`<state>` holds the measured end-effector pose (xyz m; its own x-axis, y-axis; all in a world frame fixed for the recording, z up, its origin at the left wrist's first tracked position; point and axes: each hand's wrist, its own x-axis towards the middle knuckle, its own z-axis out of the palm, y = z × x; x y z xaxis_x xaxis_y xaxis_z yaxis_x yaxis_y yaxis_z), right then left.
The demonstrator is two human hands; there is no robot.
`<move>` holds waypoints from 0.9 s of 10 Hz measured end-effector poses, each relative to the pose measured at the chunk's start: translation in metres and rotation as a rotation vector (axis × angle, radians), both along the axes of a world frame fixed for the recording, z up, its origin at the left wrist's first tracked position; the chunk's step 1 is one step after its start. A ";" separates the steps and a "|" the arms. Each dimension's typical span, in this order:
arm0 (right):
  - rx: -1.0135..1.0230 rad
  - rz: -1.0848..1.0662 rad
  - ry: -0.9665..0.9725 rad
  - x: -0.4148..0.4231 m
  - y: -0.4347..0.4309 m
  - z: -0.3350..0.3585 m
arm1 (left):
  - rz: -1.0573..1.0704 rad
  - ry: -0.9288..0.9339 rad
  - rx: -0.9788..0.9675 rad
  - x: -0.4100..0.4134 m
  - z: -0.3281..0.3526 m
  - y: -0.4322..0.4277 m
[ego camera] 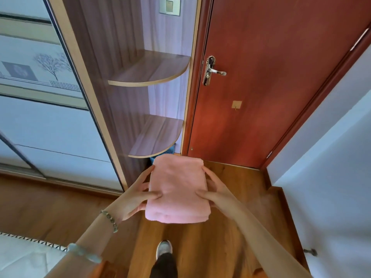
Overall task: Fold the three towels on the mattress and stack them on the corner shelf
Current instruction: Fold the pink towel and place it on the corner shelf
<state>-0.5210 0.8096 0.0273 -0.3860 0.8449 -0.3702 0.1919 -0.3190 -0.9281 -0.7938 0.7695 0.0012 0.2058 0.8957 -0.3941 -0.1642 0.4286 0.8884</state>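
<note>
Both hands, left (131,199) and right (215,194), clamp fingers on opposite sides of the folded pink towel (177,189) so the folds hold, carried mid-air toward the empty lower shelf (158,135) at 12 o'clock.

Head view, steeply down, close
</note>
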 end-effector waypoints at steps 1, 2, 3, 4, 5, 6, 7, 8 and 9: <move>-0.009 0.002 0.001 -0.015 0.059 -0.013 | -0.009 0.006 0.013 -0.015 -0.012 0.058; -0.029 0.018 -0.003 -0.031 0.119 -0.023 | 0.001 0.011 -0.009 -0.030 -0.022 0.117; -0.037 0.041 -0.035 -0.051 0.173 -0.034 | 0.005 0.018 -0.006 -0.048 -0.030 0.169; -0.049 0.083 -0.057 -0.069 0.219 -0.048 | 0.054 0.060 -0.041 -0.062 -0.034 0.207; -0.055 0.126 -0.069 -0.087 0.263 -0.070 | 0.095 0.063 -0.059 -0.075 -0.045 0.237; -0.051 0.211 -0.068 -0.106 0.308 -0.088 | 0.137 0.058 -0.063 -0.089 -0.062 0.262; -0.051 0.323 -0.071 -0.123 0.349 -0.107 | 0.237 0.083 -0.096 -0.094 -0.080 0.282; -0.061 0.452 -0.092 -0.143 0.397 -0.125 | 0.423 0.067 -0.117 -0.093 -0.099 0.296; -0.063 0.549 -0.223 -0.168 0.439 -0.159 | 0.524 0.063 -0.142 -0.095 -0.129 0.312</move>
